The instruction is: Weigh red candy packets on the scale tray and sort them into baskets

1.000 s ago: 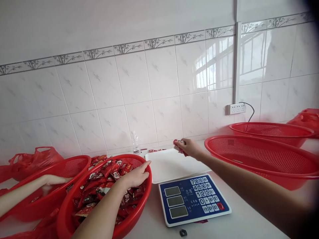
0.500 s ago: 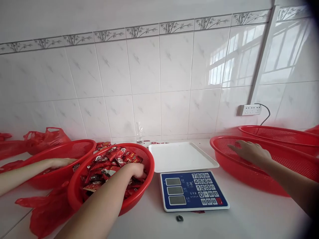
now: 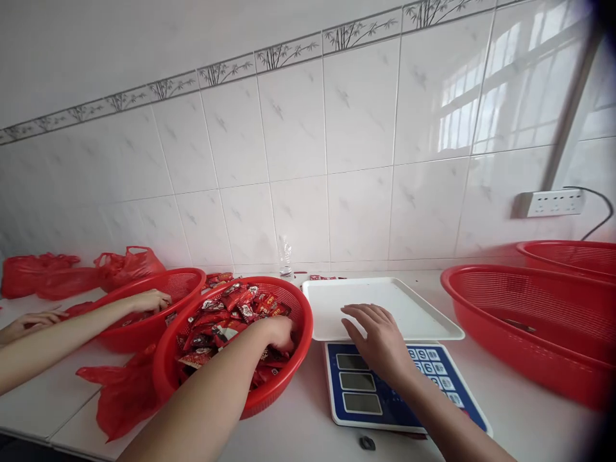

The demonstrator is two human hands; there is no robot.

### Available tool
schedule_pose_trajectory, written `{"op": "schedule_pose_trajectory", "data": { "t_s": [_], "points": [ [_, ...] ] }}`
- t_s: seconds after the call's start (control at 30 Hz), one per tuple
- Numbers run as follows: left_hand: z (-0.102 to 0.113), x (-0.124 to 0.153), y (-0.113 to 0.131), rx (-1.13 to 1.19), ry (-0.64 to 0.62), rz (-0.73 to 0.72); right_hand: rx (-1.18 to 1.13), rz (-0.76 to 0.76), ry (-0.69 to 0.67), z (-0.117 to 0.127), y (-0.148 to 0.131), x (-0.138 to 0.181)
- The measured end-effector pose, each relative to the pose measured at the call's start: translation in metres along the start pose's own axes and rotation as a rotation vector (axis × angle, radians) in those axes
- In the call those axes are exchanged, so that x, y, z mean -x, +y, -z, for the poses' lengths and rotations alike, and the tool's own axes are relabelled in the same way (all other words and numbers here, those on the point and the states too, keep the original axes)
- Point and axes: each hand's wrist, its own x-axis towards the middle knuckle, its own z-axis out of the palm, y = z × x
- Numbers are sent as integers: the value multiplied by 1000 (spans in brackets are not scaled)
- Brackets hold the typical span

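My left hand (image 3: 280,333) is down in a round red basket (image 3: 305,312) full of red snack packets (image 3: 226,321), fingers curled into the pile on the basket's right side. My right hand (image 3: 378,340) hovers palm down with fingers spread over the front edge of the white scale tray (image 3: 414,308) and the blue scale keypad (image 3: 356,401). It holds nothing.
A large red basket (image 3: 486,314) sits to the right, another (image 3: 568,253) behind it. At left, another person's hands (image 3: 149,300) reach into a third red basket (image 3: 185,285). Red plastic bags (image 3: 122,391) lie about. A wall socket (image 3: 551,203) is at right. A small dark object (image 3: 367,443) lies before the scale.
My right hand left the large right basket and came back empty over the scale. My left hand has stayed dug into the packets. The view has shifted left.
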Motion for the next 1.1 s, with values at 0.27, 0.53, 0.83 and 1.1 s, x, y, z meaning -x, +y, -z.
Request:
{"op": "schedule_pose_trajectory", "data": {
  "t_s": [0.27, 0.53, 0.83, 1.1],
  "points": [
    [5, -2, -19, 158, 217, 35, -198, -14, 156, 25, 5, 7],
    [10, -2, -29, 144, 448, 150, -288, -64, 77, 23, 2, 8],
    [11, -2, -21, 201, 490, 158, -313, -83, 56, 22, 2, 7],
    [17, 5, -23, 439, 480, 165, -314, -108, 36, 23, 1, 8]
  ]
}}
